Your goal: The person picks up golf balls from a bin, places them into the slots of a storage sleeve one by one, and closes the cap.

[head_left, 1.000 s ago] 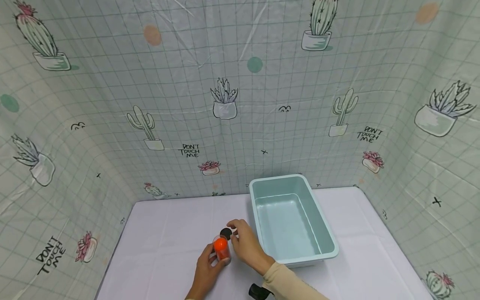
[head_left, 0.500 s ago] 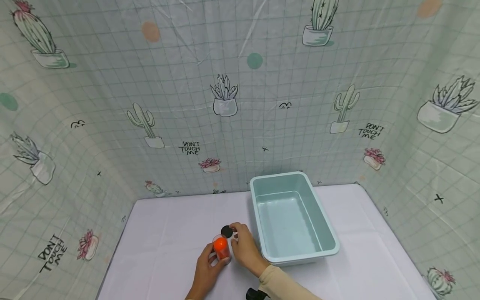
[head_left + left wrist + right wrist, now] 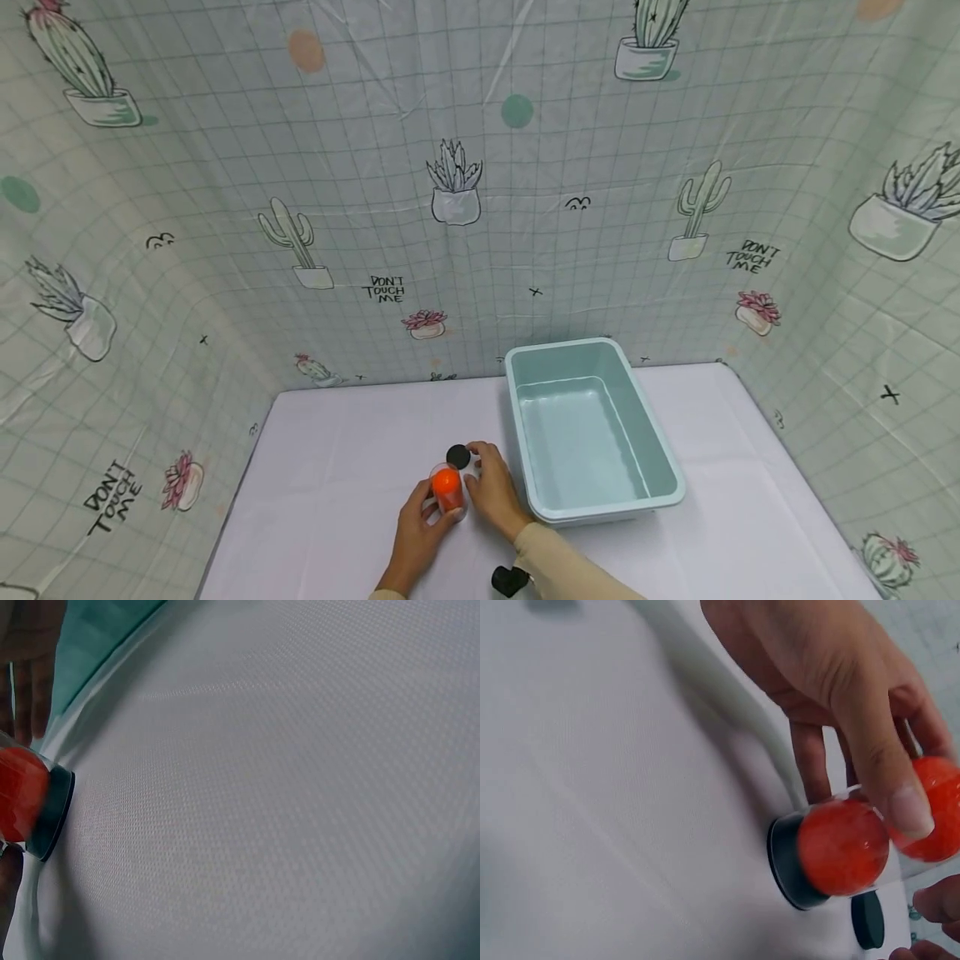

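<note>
My left hand (image 3: 418,529) grips a clear plastic tube (image 3: 447,490) holding orange balls. In the right wrist view two orange balls (image 3: 844,847) show inside it, and the left thumb (image 3: 907,814) presses along its side. The tube's black base (image 3: 51,814) is at the table surface in the left wrist view. A round black cap (image 3: 458,456) lies on the table just beyond the tube. My right hand (image 3: 497,492) is beside the cap, fingers loosely bent; in the right wrist view a small gap separates its fingertips (image 3: 939,898) from the cap.
A pale blue-green plastic bin (image 3: 667,492) stands on the white-covered table (image 3: 352,467), close to my right hand. A cactus-print curtain (image 3: 360,183) hangs behind and on both sides. A black device (image 3: 510,581) sits at my right sleeve.
My right hand has drawn slightly back and right from the cap, which stays in place. The left hand keeps its hold on the tube. The head view has shifted a little.
</note>
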Demonstrator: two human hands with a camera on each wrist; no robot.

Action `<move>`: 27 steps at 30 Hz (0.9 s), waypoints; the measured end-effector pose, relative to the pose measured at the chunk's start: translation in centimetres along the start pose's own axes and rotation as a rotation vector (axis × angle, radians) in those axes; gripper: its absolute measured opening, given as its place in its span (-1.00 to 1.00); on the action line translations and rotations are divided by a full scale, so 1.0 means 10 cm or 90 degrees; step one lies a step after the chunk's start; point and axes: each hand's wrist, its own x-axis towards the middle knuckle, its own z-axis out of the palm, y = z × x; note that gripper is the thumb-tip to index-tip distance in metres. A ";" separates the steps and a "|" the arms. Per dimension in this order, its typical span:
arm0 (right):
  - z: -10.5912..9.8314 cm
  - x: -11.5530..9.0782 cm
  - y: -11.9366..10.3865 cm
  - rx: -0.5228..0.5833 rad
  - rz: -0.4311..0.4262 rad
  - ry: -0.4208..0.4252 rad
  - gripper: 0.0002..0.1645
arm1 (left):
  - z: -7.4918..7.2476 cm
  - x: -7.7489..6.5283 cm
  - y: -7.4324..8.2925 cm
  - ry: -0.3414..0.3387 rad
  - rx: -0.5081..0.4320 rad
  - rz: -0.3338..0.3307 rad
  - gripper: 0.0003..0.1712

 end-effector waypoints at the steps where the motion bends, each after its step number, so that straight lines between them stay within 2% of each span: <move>1: 0.01 0.01 0.02 -0.002 -0.002 0.002 -0.46 | 0.00 0.00 0.00 -0.001 0.000 -0.001 -0.37; 8: 0.09 0.10 0.13 -0.027 -0.029 0.009 -0.39 | 0.00 0.01 0.00 0.005 0.000 -0.003 -0.39; 17: 0.17 0.19 0.23 -0.022 -0.035 0.001 -0.37 | 0.00 0.01 0.01 -0.002 -0.016 -0.016 -0.38; 23: 0.23 0.24 0.26 -0.036 -0.050 -0.005 -0.41 | 0.00 0.01 -0.01 -0.002 -0.015 -0.003 -0.39; 27: 0.26 0.28 0.26 -0.045 -0.041 -0.017 -0.41 | -0.01 0.01 -0.03 0.000 -0.011 0.006 -0.38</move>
